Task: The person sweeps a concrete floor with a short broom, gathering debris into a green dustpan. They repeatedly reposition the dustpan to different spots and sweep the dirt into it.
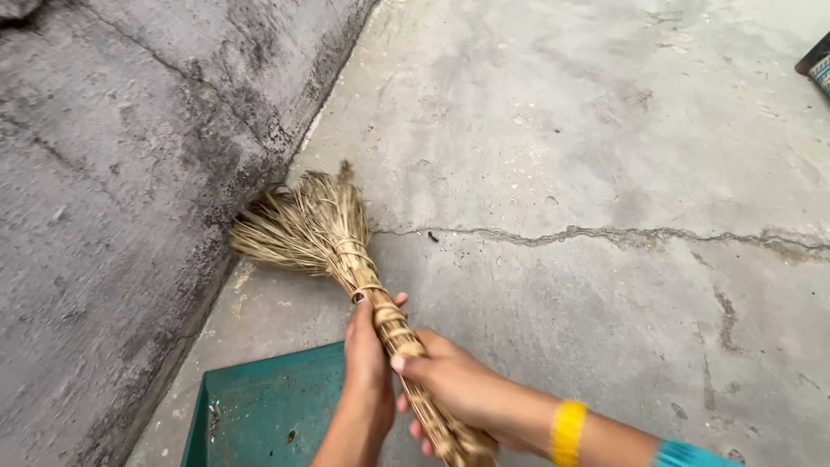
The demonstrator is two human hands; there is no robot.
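Note:
A short straw broom points up and left, its splayed bristles pressed into the corner where the concrete floor meets the stained wall. My left hand is wrapped round the bound handle just behind the bristles. My right hand grips the handle lower down, near its end; a yellow bangle sits on that wrist. A green dustpan lies flat on the floor below the broom head, just left of my left forearm, with a few dark specks in it.
The grey, mould-stained wall fills the left side. A long crack runs across the concrete floor to the right. A dark striped object shows at the top right edge.

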